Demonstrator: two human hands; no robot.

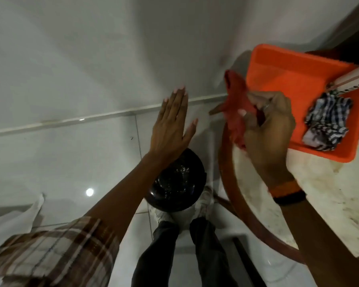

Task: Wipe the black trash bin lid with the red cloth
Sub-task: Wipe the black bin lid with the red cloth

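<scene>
The black trash bin lid (177, 183) is round and glossy, low in the middle of the view on the floor between my feet and the wall. My left hand (172, 125) is flat, fingers straight and spread a little, held in the air above the far edge of the lid and holding nothing. My right hand (267, 129) is up at the right, over the table's edge, its fingers closed on the red cloth (235, 100), which hangs bunched and blurred beside the orange tray. The cloth is well above and to the right of the lid.
An orange tray (288, 73) lies on a round marble table with a brown rim (228, 183) at the right; a blue-white checked cloth (327, 125) sits in it. White tiled wall and floor fill the left. My legs stand just below the bin.
</scene>
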